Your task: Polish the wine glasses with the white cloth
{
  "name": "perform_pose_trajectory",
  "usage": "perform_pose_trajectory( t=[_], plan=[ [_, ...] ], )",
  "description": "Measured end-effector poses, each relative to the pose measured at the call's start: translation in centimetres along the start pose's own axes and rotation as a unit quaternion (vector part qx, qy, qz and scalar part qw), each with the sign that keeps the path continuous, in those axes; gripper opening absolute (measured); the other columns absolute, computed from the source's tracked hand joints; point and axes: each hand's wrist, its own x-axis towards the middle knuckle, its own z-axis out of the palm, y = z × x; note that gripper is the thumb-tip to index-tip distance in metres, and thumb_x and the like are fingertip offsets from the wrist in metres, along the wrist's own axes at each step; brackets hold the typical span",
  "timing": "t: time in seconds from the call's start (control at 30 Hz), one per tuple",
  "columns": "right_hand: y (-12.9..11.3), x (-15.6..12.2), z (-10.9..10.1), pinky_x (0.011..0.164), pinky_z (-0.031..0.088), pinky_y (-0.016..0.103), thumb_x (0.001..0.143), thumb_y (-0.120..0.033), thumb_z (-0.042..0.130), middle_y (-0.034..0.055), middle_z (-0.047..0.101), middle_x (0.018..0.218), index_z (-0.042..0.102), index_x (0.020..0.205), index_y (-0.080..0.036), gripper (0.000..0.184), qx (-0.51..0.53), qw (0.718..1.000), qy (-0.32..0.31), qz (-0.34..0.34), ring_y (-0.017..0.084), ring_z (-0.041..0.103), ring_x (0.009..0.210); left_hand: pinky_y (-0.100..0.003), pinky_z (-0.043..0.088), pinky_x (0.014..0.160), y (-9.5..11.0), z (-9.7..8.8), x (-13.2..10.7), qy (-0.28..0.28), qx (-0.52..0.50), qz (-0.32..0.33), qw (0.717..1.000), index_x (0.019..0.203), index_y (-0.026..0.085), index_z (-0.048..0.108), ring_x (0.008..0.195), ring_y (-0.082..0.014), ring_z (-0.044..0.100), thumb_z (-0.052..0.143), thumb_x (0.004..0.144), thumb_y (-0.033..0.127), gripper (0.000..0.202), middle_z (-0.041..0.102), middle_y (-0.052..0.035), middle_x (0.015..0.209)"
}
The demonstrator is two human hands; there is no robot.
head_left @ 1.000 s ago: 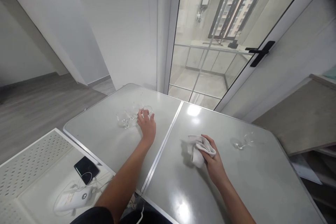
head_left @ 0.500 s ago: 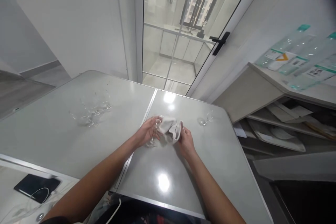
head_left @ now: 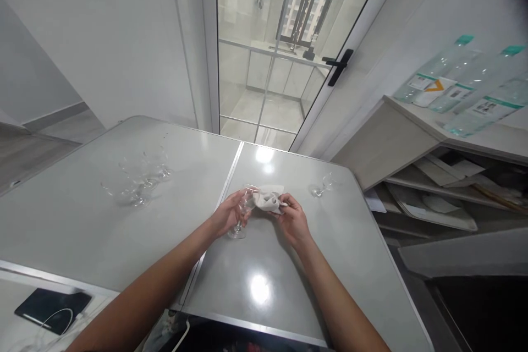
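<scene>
The left hand [head_left: 226,215] now has its fingers pinching a clear stemmed glass [head_left: 246,202], right hand [head_left: 293,221] fingers pressing a crumpled white cloth [head_left: 270,198] against it.

Home: balcony door [head_left: 264,66], folding table [head_left: 289,264]

White walls [head_left: 103,27], glass door [head_left: 264,49], cluttered shelves [head_left: 433,187].
</scene>
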Motion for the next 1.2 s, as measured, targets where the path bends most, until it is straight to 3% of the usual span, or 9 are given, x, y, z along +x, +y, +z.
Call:
perform_pose_trajectory(
  t=[0.1, 0.27, 0.37, 0.47, 0.63, 0.77, 0.93, 1.07, 1.2],
  plan=[
    [-0.6, -0.3, 0.1, 0.071, 0.053, 0.035, 0.074, -0.033, 0.071, 0.0034, 0.062, 0.077, 0.061, 0.070, -0.021, 0.016, -0.030, 0.997, -0.075, 0.020, 0.021, 0.060, 0.075, -0.023, 0.049, 0.045, 0.3, 0.2, 0.0, 0.022, -0.008, 0.007, 1.000, 0.131, 0.019, 0.066, 0.055, -0.0098, 0.051, 0.064, 0.090, 0.061, 0.059, 0.065, -0.0084, 0.092],
    [-0.7, -0.4, 0.4, 0.075, 0.054, 0.037, 0.085, -0.062, 0.066, 0.0037, 0.071, 0.088, 0.068, 0.088, -0.025, 0.037, 0.007, 0.997, -0.030, 0.066, 0.025, 0.066, 0.084, -0.023, 0.047, 0.043, 0.7, 0.0, -0.4, -0.020, 0.007, 0.018, 1.000, 0.139, 0.016, 0.061, 0.051, -0.0115, 0.051, 0.065, 0.089, 0.063, 0.069, 0.058, -0.0010, 0.070],
    [-0.1, -0.4, 0.4, 0.078, 0.055, 0.040, 0.076, -0.052, 0.082, 0.0080, 0.076, 0.092, 0.073, 0.101, -0.019, 0.042, -0.019, 0.986, -0.083, 0.140, 0.028, 0.070, 0.088, -0.024, 0.049, 0.046, 0.8, -0.1, -0.5, -0.059, 0.042, 0.015, 0.997, 0.144, 0.015, 0.056, 0.050, -0.0130, 0.055, 0.063, 0.090, 0.066, 0.074, 0.056, 0.0007, 0.064],
    [0.4, -0.1, 0.2, 0.083, 0.055, 0.040, 0.071, -0.033, 0.086, 0.0095, 0.078, 0.100, 0.073, 0.105, -0.017, 0.040, -0.021, 0.995, -0.041, 0.087, 0.028, 0.072, 0.092, -0.027, 0.054, 0.051, 0.8, -0.3, -0.3, -0.039, 0.137, 0.043, 0.989, 0.143, 0.019, 0.056, 0.057, -0.0150, 0.062, 0.068, 0.087, 0.064, 0.073, 0.061, -0.0029, 0.078],
    [0.4, -0.1, -0.2, 0.094, 0.053, 0.040, 0.082, -0.032, 0.078, 0.0069, 0.076, 0.111, 0.067, 0.114, -0.022, 0.035, -0.137, 0.969, 0.142, -0.150, 0.025, 0.070, 0.101, -0.030, 0.060, 0.065, -0.2, -0.8, 0.1, 0.108, 0.463, 0.231, 0.849, 0.135, 0.032, 0.066, 0.068, -0.0101, 0.062, 0.082, 0.079, 0.052, 0.062, 0.055, -0.0089, 0.126],
    [0.8, -1.5, 0.6, 0.097, 0.053, 0.044, 0.084, -0.035, 0.078, 0.0097, 0.073, 0.115, 0.064, 0.123, -0.024, 0.043, -0.244, 0.954, 0.025, -0.173, 0.030, 0.068, 0.107, -0.028, 0.058, 0.066, -1.2, -0.7, 0.0, 0.109, 0.602, 0.284, 0.739, 0.140, 0.031, 0.061, 0.075, -0.0141, 0.068, 0.075, 0.086, 0.051, 0.059, 0.060, -0.0079, 0.115],
    [1.1, -2.6, 1.7, 0.113, 0.043, 0.049, 0.092, -0.041, 0.070, 0.0120, 0.059, 0.144, 0.040, 0.155, -0.025, 0.072, -0.295, 0.933, -0.124, -0.161, 0.033, 0.058, 0.130, -0.024, 0.051, 0.059, -0.8, -0.2, -0.5, 0.066, 0.641, 0.288, 0.708, 0.118, 0.020, 0.070, 0.068, -0.0167, 0.066, 0.069, 0.090, 0.052, 0.043, 0.068, -0.0106, 0.097],
    [1.2, -2.1, 1.9, 0.114, 0.041, 0.047, 0.094, -0.041, 0.068, 0.0095, 0.053, 0.153, 0.043, 0.155, -0.027, 0.066, -0.311, 0.932, -0.112, -0.148, 0.032, 0.054, 0.134, -0.027, 0.054, 0.066, -0.1, 0.0, -0.4, 0.051, 0.642, 0.277, 0.713, 0.112, 0.021, 0.071, 0.071, -0.0195, 0.069, 0.068, 0.090, 0.055, 0.041, 0.072, -0.0134, 0.100],
    [1.4, -1.2, 1.5, 0.093, 0.052, 0.038, 0.090, -0.043, 0.073, 0.0072, 0.068, 0.123, 0.057, 0.136, -0.026, 0.051, -0.225, 0.965, -0.019, -0.136, 0.026, 0.067, 0.101, -0.040, 0.056, 0.092, -0.1, 0.3, -0.3, 0.077, 0.638, 0.291, 0.708, 0.107, 0.026, 0.074, 0.099, -0.0271, 0.072, 0.071, 0.089, 0.051, 0.031, 0.075, -0.0133, 0.110]
  ],
)
